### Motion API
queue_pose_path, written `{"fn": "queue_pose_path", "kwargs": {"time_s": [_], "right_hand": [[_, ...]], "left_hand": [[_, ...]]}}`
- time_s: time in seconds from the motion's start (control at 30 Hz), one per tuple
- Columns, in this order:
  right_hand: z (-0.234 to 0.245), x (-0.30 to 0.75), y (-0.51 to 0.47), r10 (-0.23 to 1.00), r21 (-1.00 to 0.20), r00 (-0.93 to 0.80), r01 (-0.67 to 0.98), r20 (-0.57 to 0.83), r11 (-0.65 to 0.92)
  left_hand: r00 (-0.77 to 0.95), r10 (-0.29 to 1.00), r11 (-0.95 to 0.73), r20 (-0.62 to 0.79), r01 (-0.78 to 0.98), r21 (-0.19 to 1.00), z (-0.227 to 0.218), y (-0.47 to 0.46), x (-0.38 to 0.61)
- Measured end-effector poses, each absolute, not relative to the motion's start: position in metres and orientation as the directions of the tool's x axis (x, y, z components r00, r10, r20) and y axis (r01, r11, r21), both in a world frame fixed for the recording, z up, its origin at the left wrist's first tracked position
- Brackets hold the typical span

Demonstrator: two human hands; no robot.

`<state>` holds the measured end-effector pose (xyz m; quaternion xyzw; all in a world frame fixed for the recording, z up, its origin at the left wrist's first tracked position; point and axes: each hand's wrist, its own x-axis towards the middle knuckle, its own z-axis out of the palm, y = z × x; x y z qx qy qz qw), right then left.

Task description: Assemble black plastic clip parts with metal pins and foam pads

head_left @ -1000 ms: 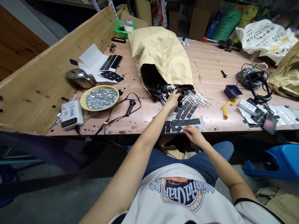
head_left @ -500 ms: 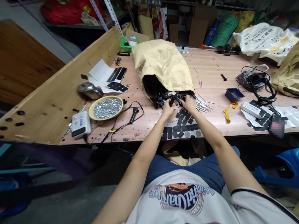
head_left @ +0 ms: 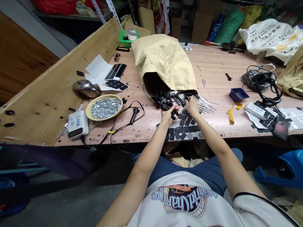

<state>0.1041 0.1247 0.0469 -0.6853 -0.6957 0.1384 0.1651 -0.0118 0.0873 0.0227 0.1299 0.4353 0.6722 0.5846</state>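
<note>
My left hand (head_left: 167,115) is closed around a few black plastic parts (head_left: 174,111), just in front of a large tan paper bag (head_left: 163,60). The bag lies on its side with its mouth facing me, and a heap of similar black parts (head_left: 165,100) spills out of it. At the right end of that heap is my right hand (head_left: 193,106), its fingers bent together; what they grip is hidden. Thin metal pins (head_left: 205,104) lie scattered right beside it. Under and between my wrists are rows of black adhesive pads (head_left: 183,130) on a sheet.
To the left stand a yellow bowl (head_left: 106,107) of small metal pieces, a white box device (head_left: 78,125) and a corded black tool (head_left: 134,115). A wooden side board (head_left: 59,82) borders the table. Rightward are a purple tray (head_left: 238,94), a yellow strap (head_left: 234,112) and a black headset (head_left: 268,90).
My left hand has drawn back slightly toward me, with black parts now in its grasp. The hands have moved apart, while my right hand stays by the heap. The view has shifted slightly.
</note>
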Motion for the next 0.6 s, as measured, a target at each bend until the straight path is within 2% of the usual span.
{"fn": "queue_pose_path", "kwargs": {"time_s": [0.1,0.2,0.3,0.37,0.43,0.53,0.6], "right_hand": [[0.056,0.101,0.157,0.992,-0.317,0.122,0.94,-0.042,-0.129],[0.062,0.098,0.174,0.978,-0.32,0.187,0.924,-0.094,-0.208],[0.065,0.1,0.172,0.971,-0.357,0.232,0.903,-0.061,-0.239],[0.063,0.102,0.158,0.987,-0.421,0.158,0.897,0.017,-0.136],[0.057,0.101,0.135,0.994,-0.505,-0.032,0.859,0.105,0.081],[0.042,0.094,0.097,0.906,-0.571,-0.347,0.703,0.245,0.424],[0.036,0.091,0.087,0.844,-0.553,-0.451,0.641,0.291,0.533]], "left_hand": [[-0.283,0.903,0.068,-0.324,-0.651,0.756,0.025,0.079,-0.01],[-0.277,0.91,0.074,-0.309,-0.624,0.778,0.027,0.073,-0.013],[-0.28,0.907,0.083,-0.314,-0.612,0.786,0.027,0.069,-0.018],[-0.306,0.891,0.078,-0.335,-0.623,0.778,0.026,0.068,-0.02],[-0.331,0.877,0.058,-0.349,-0.648,0.76,0.024,0.067,-0.02],[-0.371,0.864,-0.005,-0.34,-0.682,0.731,0.022,0.067,-0.016],[-0.406,0.843,-0.027,-0.353,-0.687,0.726,0.021,0.067,-0.015]]}}
